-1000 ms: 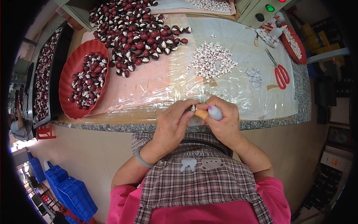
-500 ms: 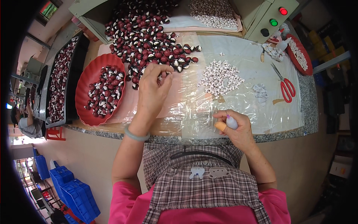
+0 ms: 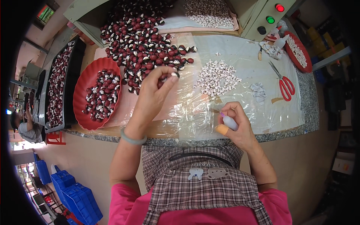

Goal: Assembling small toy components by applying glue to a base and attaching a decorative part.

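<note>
My left hand (image 3: 153,90), a pale bangle on its wrist, is raised over the near edge of a heap of small dark red, black and white ball-shaped pieces (image 3: 148,56). Between its thumb and fingers is one such piece (image 3: 174,74), partly hidden by the fingers. Lower right, my right hand (image 3: 242,131) is closed round a small white squeeze bottle (image 3: 229,122) with a purple tip. An orange cover (image 3: 222,129) wraps one of its fingertips. Small white pieces with dark marks (image 3: 218,78) lie in a loose pile beyond the right hand.
At left stand a red scalloped bowl (image 3: 77,101) of ball pieces and a long black tray (image 3: 77,63). Red-handled scissors (image 3: 287,89) and crumpled cloth (image 3: 258,92) lie right. A red dish (image 3: 308,66) holds white pieces. Behind is a metal housing (image 3: 257,17) with lit buttons.
My left hand has turned and moved slightly right and down from the heap, showing the piece in its fingers. My right hand has tilted the bottle so its purple tip points up and left.
</note>
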Action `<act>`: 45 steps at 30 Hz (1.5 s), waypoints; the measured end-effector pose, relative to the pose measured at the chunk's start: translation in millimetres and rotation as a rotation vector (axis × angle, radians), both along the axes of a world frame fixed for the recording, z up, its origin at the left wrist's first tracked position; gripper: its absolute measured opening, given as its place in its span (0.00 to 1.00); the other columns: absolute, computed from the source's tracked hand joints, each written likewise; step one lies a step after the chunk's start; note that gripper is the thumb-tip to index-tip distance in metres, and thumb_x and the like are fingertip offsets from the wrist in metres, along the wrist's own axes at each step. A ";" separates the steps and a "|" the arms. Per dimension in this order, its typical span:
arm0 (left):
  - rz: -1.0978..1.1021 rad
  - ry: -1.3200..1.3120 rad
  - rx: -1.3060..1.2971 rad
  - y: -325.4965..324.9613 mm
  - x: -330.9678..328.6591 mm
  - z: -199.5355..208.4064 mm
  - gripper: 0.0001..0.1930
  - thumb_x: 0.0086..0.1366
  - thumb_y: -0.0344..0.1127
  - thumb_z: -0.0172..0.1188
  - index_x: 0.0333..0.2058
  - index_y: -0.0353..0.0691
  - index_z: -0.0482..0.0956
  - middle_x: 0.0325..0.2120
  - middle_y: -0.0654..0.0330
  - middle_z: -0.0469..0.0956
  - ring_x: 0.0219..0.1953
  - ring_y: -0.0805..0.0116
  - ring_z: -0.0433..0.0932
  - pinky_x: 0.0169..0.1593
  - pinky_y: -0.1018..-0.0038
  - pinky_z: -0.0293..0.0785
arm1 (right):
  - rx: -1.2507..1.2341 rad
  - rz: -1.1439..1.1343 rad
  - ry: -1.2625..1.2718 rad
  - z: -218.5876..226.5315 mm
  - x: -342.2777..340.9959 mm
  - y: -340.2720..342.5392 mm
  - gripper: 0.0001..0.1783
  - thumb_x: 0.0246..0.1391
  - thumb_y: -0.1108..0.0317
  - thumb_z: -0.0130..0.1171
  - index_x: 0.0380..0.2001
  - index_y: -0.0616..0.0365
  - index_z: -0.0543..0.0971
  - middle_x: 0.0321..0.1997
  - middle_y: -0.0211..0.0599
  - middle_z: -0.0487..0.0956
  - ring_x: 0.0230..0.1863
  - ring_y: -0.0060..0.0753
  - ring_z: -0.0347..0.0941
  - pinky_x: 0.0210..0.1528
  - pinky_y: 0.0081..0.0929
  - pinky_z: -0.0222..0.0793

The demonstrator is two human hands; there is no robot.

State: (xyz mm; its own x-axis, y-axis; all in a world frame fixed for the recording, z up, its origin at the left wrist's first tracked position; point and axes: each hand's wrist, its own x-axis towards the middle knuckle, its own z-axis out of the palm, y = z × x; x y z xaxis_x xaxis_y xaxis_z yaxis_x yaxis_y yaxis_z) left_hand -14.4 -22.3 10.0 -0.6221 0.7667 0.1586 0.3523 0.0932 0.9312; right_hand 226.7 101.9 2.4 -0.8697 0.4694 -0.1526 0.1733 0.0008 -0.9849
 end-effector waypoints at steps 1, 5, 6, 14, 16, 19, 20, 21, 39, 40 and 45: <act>-0.035 -0.314 0.027 -7.2 10.1 0.1 0.06 0.65 0.30 0.56 0.39 0.36 0.74 0.32 0.63 0.77 0.25 0.81 0.67 0.27 0.83 0.64 | -0.041 -0.002 0.042 -1.2 0.6 1.7 0.21 0.51 0.71 0.63 0.46 0.56 0.66 0.36 0.31 0.73 0.36 0.20 0.69 0.37 0.19 0.66; -0.148 -0.940 0.246 -30.4 47.9 -15.9 0.12 0.63 0.26 0.57 0.45 0.37 0.73 0.33 0.59 0.78 0.23 0.84 0.63 0.23 0.89 0.57 | -0.203 0.026 0.107 2.9 3.0 7.3 0.18 0.55 0.65 0.58 0.45 0.56 0.65 0.44 0.34 0.68 0.34 0.19 0.67 0.29 0.16 0.62; -0.184 -1.018 0.274 -33.6 54.6 -19.2 0.12 0.63 0.26 0.58 0.46 0.36 0.73 0.33 0.58 0.78 0.23 0.84 0.64 0.23 0.89 0.57 | -0.240 0.023 0.142 4.0 3.0 7.6 0.17 0.56 0.64 0.56 0.45 0.58 0.66 0.43 0.35 0.67 0.29 0.18 0.67 0.24 0.14 0.60; -0.165 -1.261 0.231 -41.1 88.0 -18.1 0.15 0.64 0.30 0.58 0.48 0.31 0.75 0.36 0.56 0.78 0.35 0.77 0.74 0.32 0.89 0.67 | -0.184 -0.284 0.282 8.4 5.7 0.6 0.18 0.50 0.77 0.63 0.45 0.62 0.72 0.35 0.37 0.78 0.26 0.18 0.73 0.20 0.10 0.65; -0.175 -1.234 0.223 -41.8 89.9 -21.3 0.15 0.64 0.30 0.57 0.48 0.32 0.75 0.36 0.56 0.78 0.33 0.78 0.73 0.31 0.89 0.66 | -0.116 -0.282 0.249 16.7 5.9 -3.6 0.18 0.51 0.76 0.63 0.46 0.62 0.71 0.36 0.37 0.78 0.27 0.19 0.74 0.21 0.11 0.67; -0.186 -1.187 0.203 -40.6 91.3 -22.0 0.14 0.64 0.30 0.58 0.47 0.32 0.75 0.35 0.56 0.78 0.30 0.81 0.70 0.29 0.89 0.63 | 0.030 -0.274 0.257 20.2 5.6 -8.8 0.21 0.52 0.74 0.63 0.49 0.62 0.71 0.37 0.38 0.78 0.28 0.21 0.75 0.26 0.14 0.70; -0.179 -1.167 0.192 -40.6 92.1 -22.1 0.13 0.64 0.30 0.58 0.46 0.32 0.75 0.35 0.57 0.78 0.29 0.83 0.68 0.28 0.89 0.61 | 0.102 -0.261 0.296 20.2 6.1 -10.0 0.22 0.53 0.73 0.62 0.51 0.63 0.70 0.37 0.38 0.79 0.29 0.22 0.75 0.28 0.16 0.72; -0.179 -1.170 0.191 -40.3 93.0 -22.2 0.13 0.64 0.30 0.58 0.46 0.32 0.75 0.35 0.57 0.78 0.29 0.83 0.68 0.28 0.89 0.61 | 0.102 -0.261 0.293 20.4 7.7 -10.5 0.22 0.53 0.73 0.62 0.51 0.63 0.70 0.37 0.38 0.79 0.29 0.22 0.75 0.28 0.16 0.72; -0.212 -1.143 0.178 -39.7 92.7 -24.5 0.13 0.63 0.31 0.59 0.46 0.33 0.75 0.23 0.68 0.70 0.24 0.84 0.62 0.25 0.88 0.54 | 0.587 -0.207 0.213 27.1 8.0 -17.7 0.23 0.52 0.68 0.63 0.50 0.65 0.73 0.35 0.45 0.80 0.35 0.35 0.79 0.35 0.25 0.74; -0.209 -1.145 0.170 -39.5 92.9 -24.3 0.13 0.63 0.31 0.59 0.46 0.34 0.75 0.23 0.68 0.69 0.24 0.84 0.62 0.25 0.88 0.54 | 0.591 -0.204 0.223 26.7 7.4 -18.1 0.23 0.51 0.68 0.63 0.50 0.65 0.73 0.35 0.45 0.80 0.35 0.35 0.79 0.35 0.25 0.74; -0.197 -1.138 0.144 -39.3 92.9 -24.2 0.13 0.63 0.31 0.59 0.46 0.34 0.75 0.22 0.69 0.69 0.24 0.84 0.63 0.25 0.88 0.55 | 0.680 -0.169 0.250 28.0 6.3 -16.7 0.23 0.50 0.69 0.64 0.50 0.64 0.73 0.35 0.45 0.80 0.34 0.35 0.79 0.34 0.24 0.74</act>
